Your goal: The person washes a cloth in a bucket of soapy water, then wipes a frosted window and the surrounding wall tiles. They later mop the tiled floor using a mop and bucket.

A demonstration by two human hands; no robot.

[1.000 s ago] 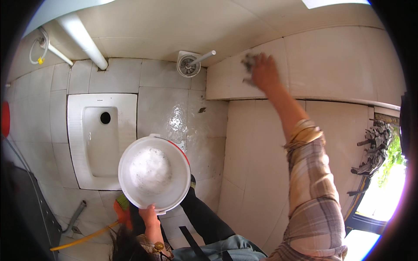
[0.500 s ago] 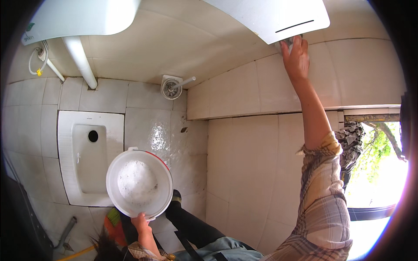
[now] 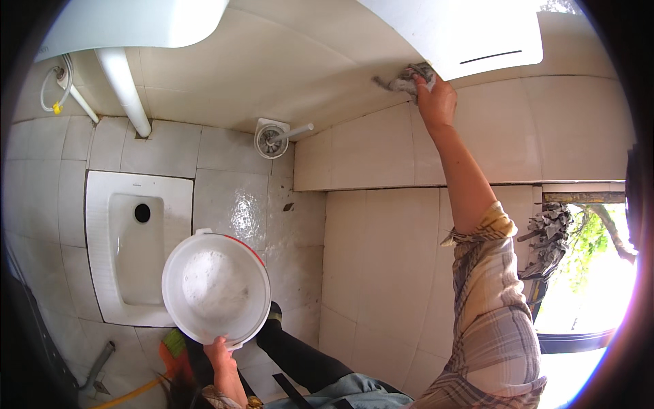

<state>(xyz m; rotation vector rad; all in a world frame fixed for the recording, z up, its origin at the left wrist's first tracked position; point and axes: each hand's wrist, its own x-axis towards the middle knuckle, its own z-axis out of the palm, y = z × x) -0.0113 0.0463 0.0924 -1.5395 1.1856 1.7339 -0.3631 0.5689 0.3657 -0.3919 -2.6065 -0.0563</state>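
My left hand (image 3: 219, 353) grips the near rim of a round white basin (image 3: 216, 286) with a red mark along its edge. Whitish, sudsy liquid with small dark specks lies inside it. At the upper right my right arm is stretched far out, its plaid sleeve rolled to the elbow. My right hand (image 3: 438, 103) is closed on a wet grey cloth (image 3: 407, 83), pressed against the beige wall beside the lower corner of a white wall-mounted box (image 3: 470, 41) with a dark slot. Part of the cloth trails out to the left of my fingers.
A white squat toilet (image 3: 102, 245) is set in the tiled floor at left. Behind it are a white pipe (image 3: 124, 92) and a toilet-brush holder (image 3: 271, 139). A tiled ledge (image 3: 477, 136) runs below the wall; a window (image 3: 586, 259) opens at right. A broom (image 3: 174, 347) lies near my feet.
My right hand has moved left and slightly down along the wall with the cloth, out from under the box. The basin stays in my left hand, nearly in place.
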